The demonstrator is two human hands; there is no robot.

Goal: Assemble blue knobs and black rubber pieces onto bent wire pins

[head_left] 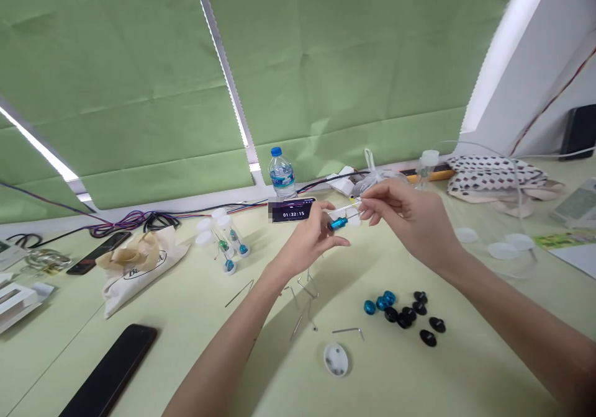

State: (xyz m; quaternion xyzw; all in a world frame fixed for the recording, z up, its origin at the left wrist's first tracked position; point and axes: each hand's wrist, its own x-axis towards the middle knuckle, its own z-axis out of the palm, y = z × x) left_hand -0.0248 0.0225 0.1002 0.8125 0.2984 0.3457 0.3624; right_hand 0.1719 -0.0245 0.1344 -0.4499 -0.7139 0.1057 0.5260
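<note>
Above the middle of the table, my left hand (313,236) pinches a small shiny blue metal cylinder (338,223) near its fingertips, the thumb sticking out below it. My right hand (401,213) is closed at the fingertips on a thin metal rod (354,214) that points left and meets the blue cylinder's end. Whether the rod is inside it or only touching, I cannot tell. Below the hands lie L-shaped hex keys (349,330), blue round metal pieces (369,307), black discs (428,338) and a small white lid (336,360) with tiny dark parts in it.
Clear tubes (238,237) with blue and green pieces stand left of my hands. A phone (293,211) showing a timer leans by a water bottle (282,175). A cloth pouch (139,268), a dark phone (109,370), cables (161,220) and patterned fabric (498,178) lie around.
</note>
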